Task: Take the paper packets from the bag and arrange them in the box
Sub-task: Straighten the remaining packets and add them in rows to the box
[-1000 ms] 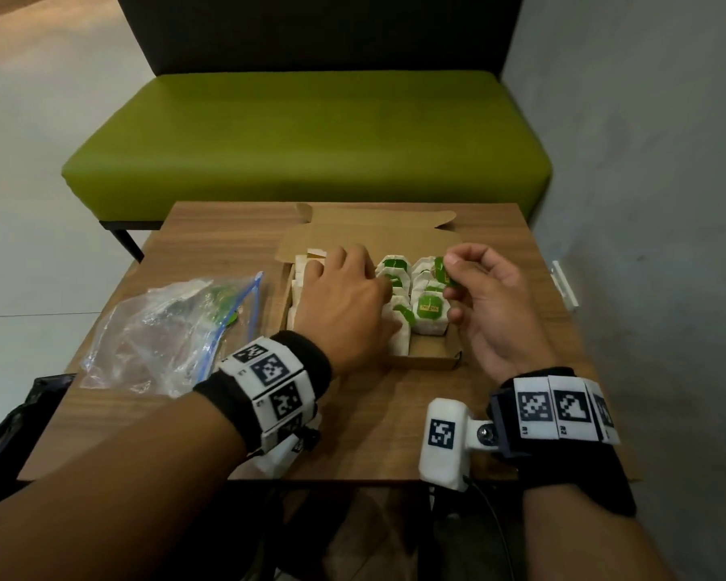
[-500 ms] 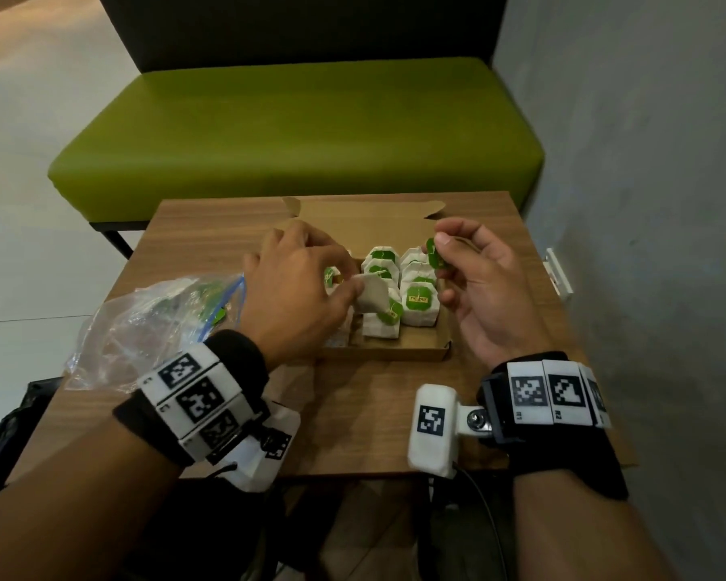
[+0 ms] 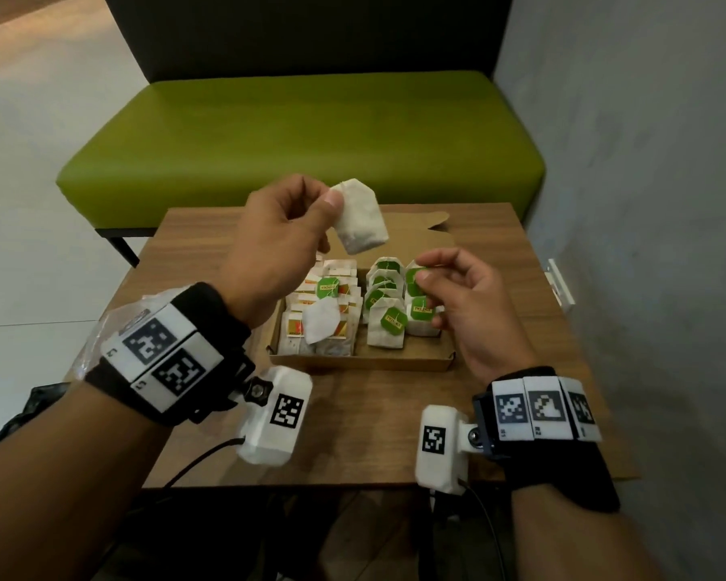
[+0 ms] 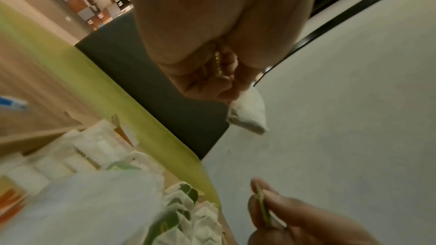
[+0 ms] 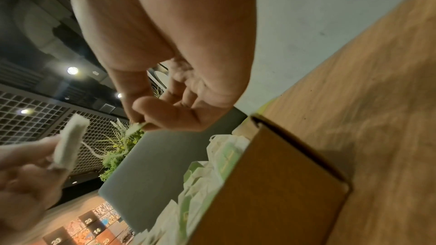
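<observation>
Wooden table (image 3: 353, 434), left hand (image 3: 277, 241) pinching packet (image 3: 361, 215) above box (image 3: 365, 362), right hand (image 3: 466, 304) pinching green tag (image 3: 416, 280)

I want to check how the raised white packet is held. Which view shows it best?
The head view: the whole packet shows, pinched at its top corner by the left hand. The left wrist view shows it half hidden behind the fingers; the right wrist view shows it edge-on and blurred.
</observation>
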A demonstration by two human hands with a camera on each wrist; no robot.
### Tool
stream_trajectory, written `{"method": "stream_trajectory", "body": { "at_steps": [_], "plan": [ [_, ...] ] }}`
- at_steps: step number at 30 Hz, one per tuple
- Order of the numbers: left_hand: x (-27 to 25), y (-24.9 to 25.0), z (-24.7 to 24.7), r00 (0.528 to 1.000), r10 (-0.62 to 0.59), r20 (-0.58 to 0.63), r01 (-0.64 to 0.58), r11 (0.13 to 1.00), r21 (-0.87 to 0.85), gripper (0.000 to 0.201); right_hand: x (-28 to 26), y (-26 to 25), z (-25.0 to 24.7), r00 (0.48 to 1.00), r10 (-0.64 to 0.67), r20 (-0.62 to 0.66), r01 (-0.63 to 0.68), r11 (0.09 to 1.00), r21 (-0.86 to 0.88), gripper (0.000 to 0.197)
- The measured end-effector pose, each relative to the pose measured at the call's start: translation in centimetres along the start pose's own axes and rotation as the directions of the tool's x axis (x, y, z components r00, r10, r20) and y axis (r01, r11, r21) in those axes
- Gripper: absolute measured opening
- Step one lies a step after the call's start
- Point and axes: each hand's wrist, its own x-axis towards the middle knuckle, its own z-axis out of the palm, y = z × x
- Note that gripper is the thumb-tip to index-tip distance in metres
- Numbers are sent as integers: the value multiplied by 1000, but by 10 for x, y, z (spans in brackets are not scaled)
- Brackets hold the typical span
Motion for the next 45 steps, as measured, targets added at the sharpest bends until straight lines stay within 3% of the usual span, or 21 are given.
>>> {"method": "stream_trajectory", "body": {
  "at_steps": [4, 7, 10, 14, 17, 21, 26, 31, 39, 45],
  "plan": [
    [10, -5, 4, 996, -41, -81, 41, 999, -4, 15, -2, -4, 4, 993, -11, 118, 12, 1000, -2, 17],
    [11, -15, 10, 996, -8, -92, 23, 987, 161, 15, -3, -7, 7, 982, -47, 183, 56, 997, -43, 14],
    [9, -23, 14, 990, 137, -13, -118, 893, 434, 14, -4, -9, 10, 979, -66, 193, 70, 997, -14, 12],
    [0, -29, 20, 980, 172, 99, -199, 827, 526, 12, 0, -8, 10, 984, -81, 159, 79, 997, 20, 13],
    [-5, -32, 24, 982, 124, 143, -177, 873, 455, 10, 2, -4, 12, 990, -91, 110, 89, 996, 24, 15],
    [-11, -30, 28, 985, -41, 166, 14, 987, 162, 9, 4, -1, 14, 997, -73, 21, 71, 994, 78, 14],
    [-17, -25, 32, 971, -93, 219, 104, 994, -40, 20, 2, -2, 13, 999, -51, 7, 50, 993, 110, 12],
    [-16, -29, 33, 970, -123, 211, 112, 992, 63, 8, 1, -1, 10, 999, 15, 39, -16, 1000, 25, 10],
    [-9, -41, 37, 938, -249, 240, 186, 948, 257, 5, 6, 12, 4, 989, 109, 100, -63, 921, -385, 29],
    [-8, -49, 44, 938, -209, 277, 20, 830, 558, 8, 6, 14, 4, 993, 107, 43, -74, 877, -475, 28]
  ]
}}
